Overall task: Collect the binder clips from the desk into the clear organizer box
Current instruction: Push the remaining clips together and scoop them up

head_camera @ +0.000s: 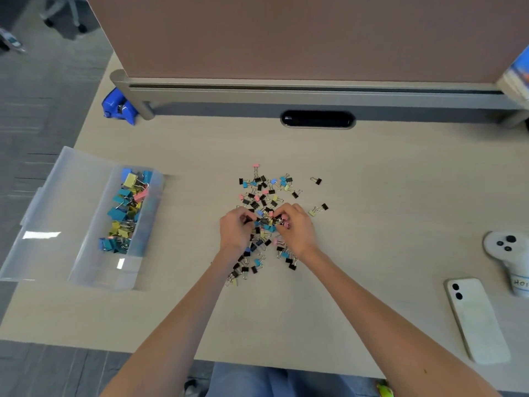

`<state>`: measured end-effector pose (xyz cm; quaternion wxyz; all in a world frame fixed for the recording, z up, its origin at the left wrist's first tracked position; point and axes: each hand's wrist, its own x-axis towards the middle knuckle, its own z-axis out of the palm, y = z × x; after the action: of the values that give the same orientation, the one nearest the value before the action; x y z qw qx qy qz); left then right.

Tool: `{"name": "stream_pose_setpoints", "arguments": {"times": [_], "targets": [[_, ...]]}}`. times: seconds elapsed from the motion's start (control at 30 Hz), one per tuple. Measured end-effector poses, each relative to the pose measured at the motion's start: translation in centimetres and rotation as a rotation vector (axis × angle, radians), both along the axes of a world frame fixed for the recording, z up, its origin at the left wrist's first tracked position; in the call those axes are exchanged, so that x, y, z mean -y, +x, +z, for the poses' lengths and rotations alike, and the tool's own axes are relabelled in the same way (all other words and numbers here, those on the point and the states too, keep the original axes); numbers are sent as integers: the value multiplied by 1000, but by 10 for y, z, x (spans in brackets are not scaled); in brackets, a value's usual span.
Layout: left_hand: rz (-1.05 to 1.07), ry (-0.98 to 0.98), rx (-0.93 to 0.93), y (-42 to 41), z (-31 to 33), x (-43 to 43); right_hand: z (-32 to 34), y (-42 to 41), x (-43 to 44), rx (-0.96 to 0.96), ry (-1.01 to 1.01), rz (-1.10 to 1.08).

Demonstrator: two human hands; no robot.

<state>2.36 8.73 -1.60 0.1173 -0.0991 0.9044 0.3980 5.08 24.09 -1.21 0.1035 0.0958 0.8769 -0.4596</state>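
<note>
An office: fabric partition [286, 35] behind a desk [372, 173], carpet [43, 96], chair wheels [65, 21].

Desk [372, 173]: loose clips [264, 193] scattered mid-desk, a few strays just right of the pile. Left hand [234, 229] and right hand [297, 227] side by side on the pile's middle, clips beyond and nearer than them. Box [86, 265] at the left edge, well apart from the pile, its lid [43, 213] lying open to its left; more clips [126, 207] in its far part. Phone [476, 319] near right, controller [506, 250] behind it. Partition [286, 35] along the far edge, tape dispenser [118, 107] at its left end.
</note>
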Motion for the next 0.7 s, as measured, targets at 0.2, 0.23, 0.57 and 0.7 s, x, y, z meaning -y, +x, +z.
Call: {"name": "stream_pose_setpoints", "arguments": {"times": [0.2, 0.23, 0.57, 0.7], "targets": [[69, 116, 18, 5, 17, 10, 5, 1, 1, 31, -219, -90], [68, 137, 22, 6, 20, 13, 8, 1, 3, 47, -246, -92], [152, 260, 72, 15, 55, 71, 44, -6, 49, 99, -410, -33], [167, 317, 110, 20, 66, 102, 53, -8, 76, 104, -480, 8]]}}
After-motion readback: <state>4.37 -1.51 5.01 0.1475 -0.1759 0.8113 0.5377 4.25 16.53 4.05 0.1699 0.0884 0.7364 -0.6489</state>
